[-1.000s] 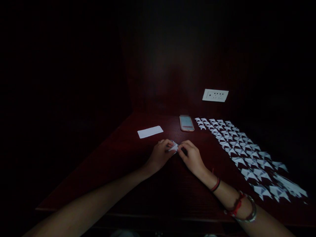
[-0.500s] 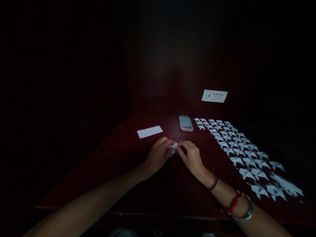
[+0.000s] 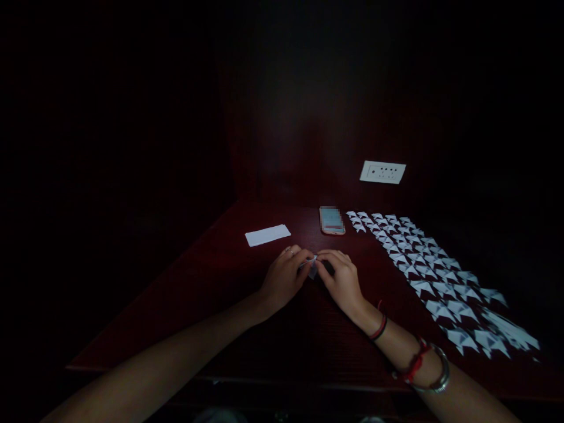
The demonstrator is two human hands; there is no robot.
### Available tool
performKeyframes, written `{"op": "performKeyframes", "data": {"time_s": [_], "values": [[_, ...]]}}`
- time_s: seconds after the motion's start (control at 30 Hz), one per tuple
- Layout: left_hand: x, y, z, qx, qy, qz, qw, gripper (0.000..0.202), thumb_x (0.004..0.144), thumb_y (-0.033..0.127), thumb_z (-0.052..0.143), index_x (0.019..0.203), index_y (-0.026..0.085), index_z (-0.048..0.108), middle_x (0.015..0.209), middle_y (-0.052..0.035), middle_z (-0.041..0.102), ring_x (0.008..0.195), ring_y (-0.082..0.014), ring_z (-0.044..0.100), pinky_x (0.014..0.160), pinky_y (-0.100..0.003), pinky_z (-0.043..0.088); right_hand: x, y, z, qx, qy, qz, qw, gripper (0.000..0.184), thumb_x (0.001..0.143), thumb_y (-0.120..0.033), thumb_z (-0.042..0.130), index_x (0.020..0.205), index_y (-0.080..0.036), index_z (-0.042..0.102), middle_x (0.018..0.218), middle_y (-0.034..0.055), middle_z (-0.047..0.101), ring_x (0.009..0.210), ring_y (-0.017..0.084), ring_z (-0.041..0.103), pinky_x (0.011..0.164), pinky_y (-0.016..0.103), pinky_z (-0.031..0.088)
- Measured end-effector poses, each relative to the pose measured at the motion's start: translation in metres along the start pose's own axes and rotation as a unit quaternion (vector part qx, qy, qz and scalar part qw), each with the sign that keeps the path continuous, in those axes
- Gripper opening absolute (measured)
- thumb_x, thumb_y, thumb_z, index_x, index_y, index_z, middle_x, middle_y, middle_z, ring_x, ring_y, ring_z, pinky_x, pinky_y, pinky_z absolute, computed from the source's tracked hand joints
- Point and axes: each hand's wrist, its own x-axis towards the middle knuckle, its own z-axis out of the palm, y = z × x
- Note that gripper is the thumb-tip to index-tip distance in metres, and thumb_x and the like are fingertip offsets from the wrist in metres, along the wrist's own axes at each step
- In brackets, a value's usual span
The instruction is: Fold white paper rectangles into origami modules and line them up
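Between my two hands is a small piece of folded white paper (image 3: 313, 271), mostly covered by fingers. My left hand (image 3: 284, 276), with a ring on one finger, is closed and pinches the paper's left side. From the right, my right hand (image 3: 341, 279) pinches the same paper between thumb and fingers. Both hands are just above or on the dark red table (image 3: 211, 282); the exact contact is unclear. Beyond my left hand lies a stack of white paper strips (image 3: 268, 235).
A phone (image 3: 332, 220) lies behind my hands. Rows of folded white paper shapes (image 3: 425, 270) cover the table's right side, with a bundle of paper strips (image 3: 511, 329) near the front right. A white socket panel (image 3: 383, 172) is on the back wall.
The folded paper has turned or bent between my fingers, and less of its left part shows now. My hands have barely shifted.
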Motion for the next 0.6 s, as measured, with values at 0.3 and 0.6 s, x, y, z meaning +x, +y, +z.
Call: {"op": "performKeyframes", "data": {"time_s": [0.3,0.6], "values": [[0.0024,-0.0023,0.0043,-0.111,0.019,-0.050,0.992,0.012,0.081,0.019,0.039,0.080,0.018,0.050,0.079,0.0002,0.052,0.075,-0.0128,0.048,0.069,-0.025,0.038,-0.0005,0.0019,0.0030,0.024,0.024,0.014,0.999,0.013,0.073,-0.021,0.051,0.083,-0.019,0.059,0.100,0.0067,0.050,0.092,0.019,0.048,0.081,0.034,0.039],[0.0033,-0.0071,0.0092,-0.229,0.009,-0.090,0.969,0.010,0.080,0.024,0.041,0.081,0.017,0.048,0.081,-0.0008,0.053,0.075,-0.0128,0.051,0.064,-0.024,0.041,-0.0012,0.0052,0.0041,-0.022,0.035,0.008,0.999,0.015,0.071,-0.024,0.053,0.084,-0.019,0.061,0.107,0.0085,0.044,0.096,0.022,0.043,0.082,0.039,0.037]]}}
